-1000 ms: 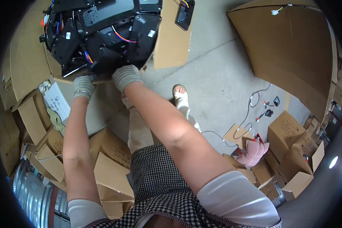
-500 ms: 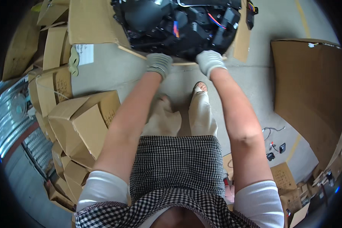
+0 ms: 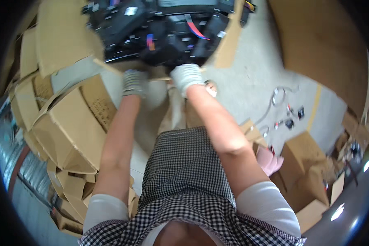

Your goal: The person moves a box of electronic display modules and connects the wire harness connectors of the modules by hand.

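Note:
A large open cardboard box (image 3: 227,43) stands at the top of the view, its flaps folded outward. Black plastic parts (image 3: 168,47) fill it, with red, blue and orange ribbon wires among them. My left hand (image 3: 134,82), in a grey-white knit glove, is closed on the box's near edge. To its right, my right hand (image 3: 187,76), gloved alike, grips the same edge. The fingertips of both hands are hidden behind the rim, and motion blurs the gloves. Both arms reach straight forward.
Opened cardboard boxes (image 3: 74,135) are piled along my left. A big cardboard sheet or box side (image 3: 324,49) stands at the right. Cables with small black connectors (image 3: 289,123) lie on the floor, near a pink item (image 3: 268,160) and an open carton (image 3: 303,151).
The box and both gripping hands have shifted left in the picture, and my view has turned. More of the floor cables and the carton on the right shows now.

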Demonstrator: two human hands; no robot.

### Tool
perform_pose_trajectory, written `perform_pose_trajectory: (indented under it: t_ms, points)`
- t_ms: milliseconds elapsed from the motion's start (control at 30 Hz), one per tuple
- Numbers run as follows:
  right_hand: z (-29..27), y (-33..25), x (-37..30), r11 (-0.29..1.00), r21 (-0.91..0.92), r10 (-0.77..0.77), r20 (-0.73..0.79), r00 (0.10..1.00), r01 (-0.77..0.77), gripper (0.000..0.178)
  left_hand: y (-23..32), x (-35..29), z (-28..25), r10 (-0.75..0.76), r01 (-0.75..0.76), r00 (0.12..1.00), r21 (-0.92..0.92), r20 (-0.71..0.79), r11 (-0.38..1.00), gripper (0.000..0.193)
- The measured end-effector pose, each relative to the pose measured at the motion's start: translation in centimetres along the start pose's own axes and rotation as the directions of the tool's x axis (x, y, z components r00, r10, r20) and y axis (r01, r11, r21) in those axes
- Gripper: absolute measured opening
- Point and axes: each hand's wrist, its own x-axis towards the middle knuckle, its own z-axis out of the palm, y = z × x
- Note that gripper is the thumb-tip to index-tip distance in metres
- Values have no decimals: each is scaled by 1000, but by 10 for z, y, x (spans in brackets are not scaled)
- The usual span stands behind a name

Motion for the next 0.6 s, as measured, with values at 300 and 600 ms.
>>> perform_pose_trajectory:
  t_ms: [300, 600]
  points:
    - [84, 18, -93, 999, 31, 30, 110, 993, -34, 25, 100, -90, 42, 30, -32, 996, -15, -89, 999, 28]
    - [176, 21, -185, 995, 86, 49, 111, 993, -59, 24, 195, -185, 91, -30, 33, 985, -11, 171, 999, 36]
